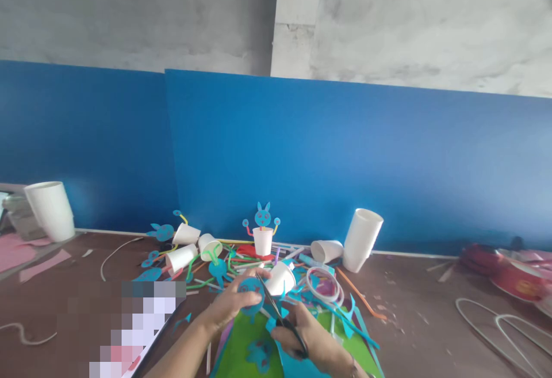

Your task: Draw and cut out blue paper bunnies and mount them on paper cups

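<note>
My left hand (235, 300) pinches a round blue paper cutout (251, 296) with reddish marks drawn on it. In my right hand (304, 332) is a pair of black-handled scissors (276, 307), its blades lying along the right edge of the cutout. Below my hands lies a green sheet (241, 335), with another blue paper cutout (259, 355) and blue paper on top. Behind them a white paper cup (281, 278) rests on its side. Farther back, a finished-looking rabbit figure (263, 217) with straw arms stands in an upright cup (262, 243).
Tipped cups with blue rabbit pieces (181, 258) lie at left among scattered coloured straws. Cup stacks stand at far left (50, 211) and right (363, 240). A coil of white tubing (325, 287) lies right of my hands; a red object (517, 277) sits far right. A blue panel (345, 159) rises behind.
</note>
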Demonstrator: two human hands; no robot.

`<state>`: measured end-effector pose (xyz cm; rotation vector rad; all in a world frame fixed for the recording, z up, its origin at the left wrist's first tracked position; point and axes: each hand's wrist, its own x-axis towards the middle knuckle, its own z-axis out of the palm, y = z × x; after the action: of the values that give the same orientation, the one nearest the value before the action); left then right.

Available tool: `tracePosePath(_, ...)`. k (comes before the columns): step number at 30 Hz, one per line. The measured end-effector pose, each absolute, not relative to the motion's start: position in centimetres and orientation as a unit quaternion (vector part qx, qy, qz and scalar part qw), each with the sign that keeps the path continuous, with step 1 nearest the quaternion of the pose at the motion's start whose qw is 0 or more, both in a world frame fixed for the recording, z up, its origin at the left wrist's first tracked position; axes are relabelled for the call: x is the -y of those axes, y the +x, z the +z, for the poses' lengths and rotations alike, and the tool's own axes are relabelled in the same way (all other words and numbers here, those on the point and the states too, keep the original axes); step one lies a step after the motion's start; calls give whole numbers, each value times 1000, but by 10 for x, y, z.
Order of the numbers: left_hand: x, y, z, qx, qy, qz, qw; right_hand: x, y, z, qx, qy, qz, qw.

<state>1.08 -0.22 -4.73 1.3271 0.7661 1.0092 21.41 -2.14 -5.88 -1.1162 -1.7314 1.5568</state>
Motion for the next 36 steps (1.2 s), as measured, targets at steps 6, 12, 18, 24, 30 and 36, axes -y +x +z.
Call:
tracePosePath(6, -3, 6, -51, -328, 594, 414, 607, 22, 215, -55, 642, -426, 583, 259)
tracePosePath(12, -4, 4, -51, -315, 609, 407, 603, 23, 217, -55, 653, -418, 576, 258)
tracePosePath(18, -5, 0, -46, -300, 630, 389, 602, 22, 219, -56, 645, -426, 586, 244)
tracePosePath(24, -5, -3, -40, -303, 621, 348, 633, 21, 225, -53, 650, -410, 601, 221)
tracePosePath(30, -2, -5, -30, -288, 628, 322, 647, 18, 229, -54, 669, -405, 595, 187)
tracePosePath(36, -3, -7, -26, -326, 646, 314, 615, 16, 231, -58, 681, -448, 553, 174)
